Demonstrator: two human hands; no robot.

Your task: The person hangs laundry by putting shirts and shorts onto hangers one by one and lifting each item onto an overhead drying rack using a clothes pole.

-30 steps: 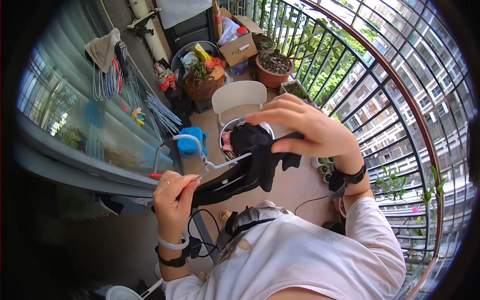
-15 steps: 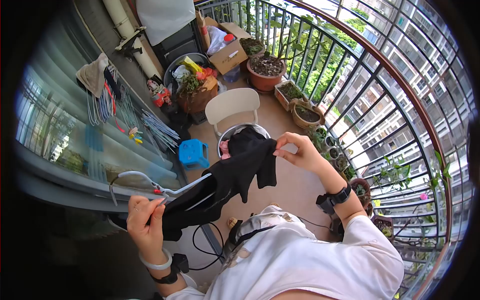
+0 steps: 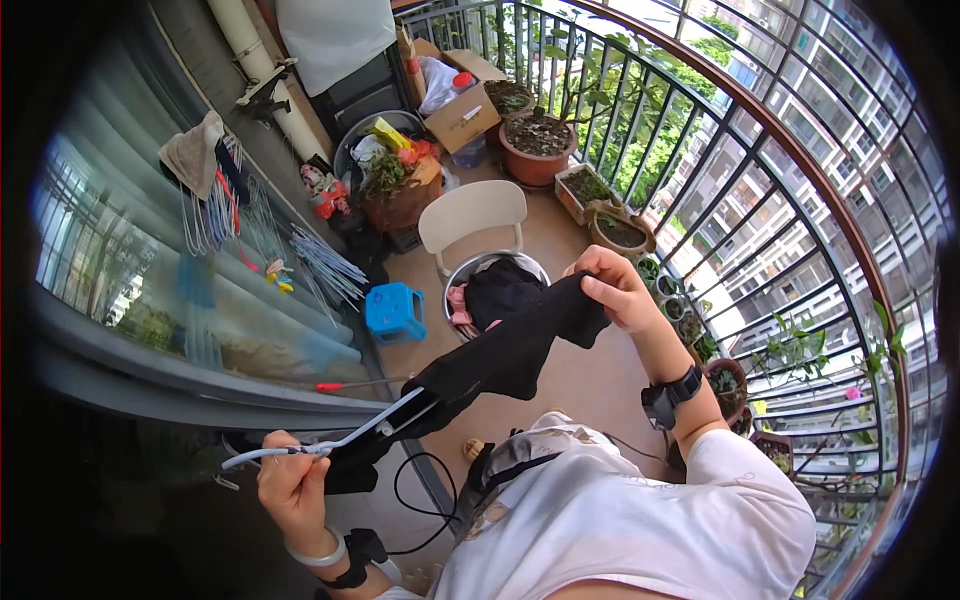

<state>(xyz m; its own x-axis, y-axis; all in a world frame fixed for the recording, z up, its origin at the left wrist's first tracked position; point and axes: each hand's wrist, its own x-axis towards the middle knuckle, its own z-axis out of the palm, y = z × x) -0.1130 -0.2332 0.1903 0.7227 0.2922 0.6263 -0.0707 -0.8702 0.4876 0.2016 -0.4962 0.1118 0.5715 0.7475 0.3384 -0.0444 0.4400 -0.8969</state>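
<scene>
Hanger [image 3: 383, 416], far end unseen

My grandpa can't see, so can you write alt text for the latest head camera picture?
On a balcony, a person's left hand holds a pale-blue clothes hanger partly inside a black garment, whose other end the right hand grips. Beyond are a basin of clothes, chair and blue stool.
</scene>
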